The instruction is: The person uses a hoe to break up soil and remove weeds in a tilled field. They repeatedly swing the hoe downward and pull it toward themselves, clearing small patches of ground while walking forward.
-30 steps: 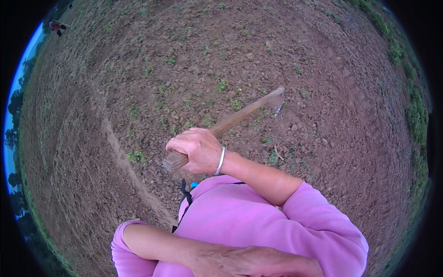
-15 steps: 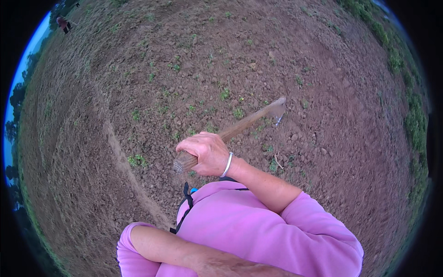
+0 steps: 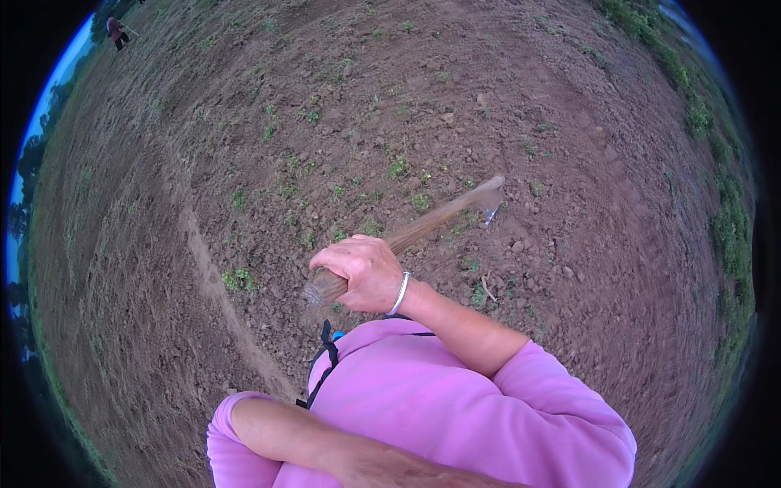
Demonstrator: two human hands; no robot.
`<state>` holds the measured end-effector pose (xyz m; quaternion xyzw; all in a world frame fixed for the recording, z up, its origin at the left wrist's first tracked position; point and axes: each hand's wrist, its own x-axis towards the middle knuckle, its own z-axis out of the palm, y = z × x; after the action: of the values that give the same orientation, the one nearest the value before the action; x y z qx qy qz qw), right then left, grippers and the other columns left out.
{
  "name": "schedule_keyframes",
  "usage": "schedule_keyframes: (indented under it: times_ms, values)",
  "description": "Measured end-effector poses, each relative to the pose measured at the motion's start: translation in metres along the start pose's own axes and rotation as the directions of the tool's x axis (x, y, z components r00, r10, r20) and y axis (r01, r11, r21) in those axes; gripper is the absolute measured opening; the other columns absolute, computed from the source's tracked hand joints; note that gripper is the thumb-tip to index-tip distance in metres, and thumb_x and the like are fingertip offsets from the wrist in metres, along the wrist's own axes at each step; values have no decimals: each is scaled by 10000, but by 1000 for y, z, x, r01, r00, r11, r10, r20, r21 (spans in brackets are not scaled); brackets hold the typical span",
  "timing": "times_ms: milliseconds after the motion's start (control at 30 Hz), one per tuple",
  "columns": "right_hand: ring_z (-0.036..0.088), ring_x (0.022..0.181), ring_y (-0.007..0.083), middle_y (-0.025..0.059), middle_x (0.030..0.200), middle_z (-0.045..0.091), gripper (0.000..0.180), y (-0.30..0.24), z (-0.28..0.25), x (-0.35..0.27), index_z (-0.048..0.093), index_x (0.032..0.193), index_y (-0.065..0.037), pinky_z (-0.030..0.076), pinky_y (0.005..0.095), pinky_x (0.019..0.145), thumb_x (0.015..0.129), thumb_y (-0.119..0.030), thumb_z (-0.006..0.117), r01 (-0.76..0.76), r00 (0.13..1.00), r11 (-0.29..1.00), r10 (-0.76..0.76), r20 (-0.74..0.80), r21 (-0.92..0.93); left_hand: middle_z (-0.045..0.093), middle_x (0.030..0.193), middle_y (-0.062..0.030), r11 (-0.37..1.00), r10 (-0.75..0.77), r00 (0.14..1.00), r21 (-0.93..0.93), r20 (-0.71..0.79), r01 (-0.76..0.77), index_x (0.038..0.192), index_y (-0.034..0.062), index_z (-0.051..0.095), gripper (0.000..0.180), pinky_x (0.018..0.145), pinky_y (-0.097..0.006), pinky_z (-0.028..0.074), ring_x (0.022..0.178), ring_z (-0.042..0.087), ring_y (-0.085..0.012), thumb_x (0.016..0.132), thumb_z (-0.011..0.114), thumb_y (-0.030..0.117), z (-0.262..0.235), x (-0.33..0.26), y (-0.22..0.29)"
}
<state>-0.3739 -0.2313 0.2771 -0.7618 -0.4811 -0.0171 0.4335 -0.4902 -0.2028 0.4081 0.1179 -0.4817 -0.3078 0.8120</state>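
Note:
My right hand (image 3: 358, 270), with a silver bracelet (image 3: 400, 294) at the wrist, is closed round the thick wooden handle of a hoe (image 3: 431, 228). The handle's butt sticks out just left of my fist, and the shaft slants up to the right. At its far end sits a metal blade, blurred, with a bright edge; whether it touches the soil I cannot tell. My bare left forearm (image 3: 325, 447) crosses low in front of my pink shirt (image 3: 455, 398) toward the right. The left hand itself lies beyond the lower edge.
Brown, cloddy soil (image 3: 268, 179) with small green weeds (image 3: 240, 281) surrounds me. A pale narrow strip (image 3: 213, 276) runs along the ground at my left. Taller greenery (image 3: 728, 228) borders the right side. Far off at the upper left stands another person (image 3: 116, 32) holding a long-handled tool.
The hoe and my right hand hold nearly the same position. My view has shifted very slightly, and the distant person appears a little further right.

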Motion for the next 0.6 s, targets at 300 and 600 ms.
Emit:
schedule_keyframes:
  times_ms: [300, 600]
  values:
    - [554, 682, 224, 47, 686, 563, 221, 3, 3, 7, 511, 757, -85, 401, 333, 601, 558, -86, 606, 13, 1000, 1000, -13, 7, -4, 458, 1000, -171, 997, 2, 999, 71, -38, 1, 1027, -56, 440, 263, 825, -360, 342, 960, 437, -305, 795, 394, 59, -13, -4, 10]
    - [558, 668, 243, 67, 692, 564, 274, 6, 7, 12, 540, 791, -73, 424, 337, 601, 530, -76, 622, 4, 999, 1000, -3, 43, -16, 442, 1024, -176, 994, 51, 998, 97, -40, -47, 1050, -58, 424, 291, 833, -363, 336, 979, 426, -306, 798, 411, 86, -13, -8, 15]
